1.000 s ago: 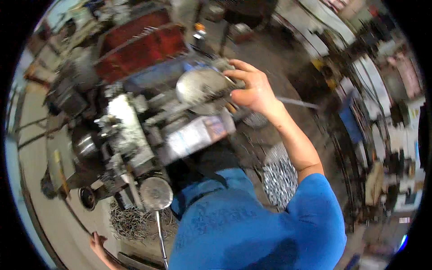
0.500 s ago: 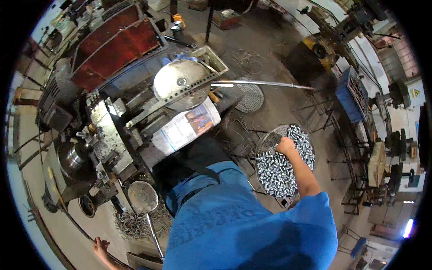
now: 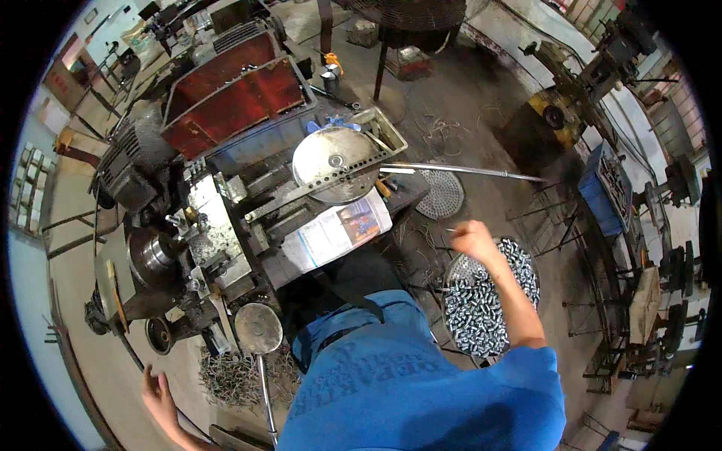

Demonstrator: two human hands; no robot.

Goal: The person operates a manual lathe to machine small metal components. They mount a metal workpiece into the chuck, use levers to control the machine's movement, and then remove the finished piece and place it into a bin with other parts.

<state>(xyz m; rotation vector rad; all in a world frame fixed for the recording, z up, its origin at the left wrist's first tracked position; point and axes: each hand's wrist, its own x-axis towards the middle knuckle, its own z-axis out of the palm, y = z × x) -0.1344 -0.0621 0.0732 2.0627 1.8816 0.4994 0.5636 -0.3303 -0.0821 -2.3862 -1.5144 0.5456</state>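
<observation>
My right hand is closed just above the far edge of a round, perforated basket. A small metal part seems to be pinched at its fingertips; only a pale tip shows. Short, shiny metal parts fill most of the basket, heaped toward its near and right sides. At the lower left, my left hand hangs open with its fingers apart, touching nothing. A lathe-like machine with a round chuck stands ahead of it.
A round stool-like disc and a metal bar lie between left hand and body. Metal shavings cover the floor there. Ahead are a printed sheet, a round metal plate and red bins. A blue crate stands right.
My right hand has lifted from the metal parts toward the basket's far edge. My left hand's fingers have spread. The whole view has shifted, with the machine now further right and lower.
</observation>
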